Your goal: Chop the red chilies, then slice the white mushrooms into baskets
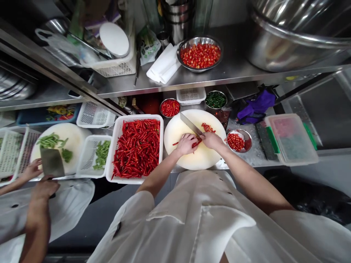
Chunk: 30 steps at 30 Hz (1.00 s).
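Observation:
My right hand (211, 140) is closed around the handle of a cleaver (191, 124), whose blade slants up and to the left over a round white cutting board (203, 160). My left hand (186, 143) lies curled on the board, pressing down a few red chillies (195, 144) beside the blade. A small heap of chopped red chilli (208, 128) lies on the board beyond the knife. To the left of the board stands a white basket (116, 146) full of whole red chillies (137, 146).
A small steel bowl of chopped chilli (236, 141) sits right of the board, and a lidded plastic box (291, 138) further right. Bowls of red (170, 107) and green chillies (215, 99) stand behind. At the left, another person's hands (45, 186) hold a cleaver over green beans.

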Tool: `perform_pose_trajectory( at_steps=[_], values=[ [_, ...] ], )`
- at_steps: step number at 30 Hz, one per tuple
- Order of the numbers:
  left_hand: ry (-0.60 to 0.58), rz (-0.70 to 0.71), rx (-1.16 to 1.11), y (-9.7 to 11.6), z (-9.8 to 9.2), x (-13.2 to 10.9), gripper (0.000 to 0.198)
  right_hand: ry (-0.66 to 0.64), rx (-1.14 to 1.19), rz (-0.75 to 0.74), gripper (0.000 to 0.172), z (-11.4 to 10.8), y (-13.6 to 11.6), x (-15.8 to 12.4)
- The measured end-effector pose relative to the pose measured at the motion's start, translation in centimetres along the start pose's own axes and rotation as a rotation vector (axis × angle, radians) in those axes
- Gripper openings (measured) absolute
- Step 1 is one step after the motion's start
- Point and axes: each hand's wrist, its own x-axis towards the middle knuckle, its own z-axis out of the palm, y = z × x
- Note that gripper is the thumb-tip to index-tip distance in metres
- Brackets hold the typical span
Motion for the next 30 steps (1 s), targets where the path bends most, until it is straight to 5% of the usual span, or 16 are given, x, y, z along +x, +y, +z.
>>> perform_pose_trajectory(
  at_steps=[30],
  values=[
    [0.042, -0.017, -0.016, 0.5, 0.1, -2.7, 0.013, 0.003, -0.023, 0.018, 0.047, 1.6, -1.6, -0.8]
  ],
)
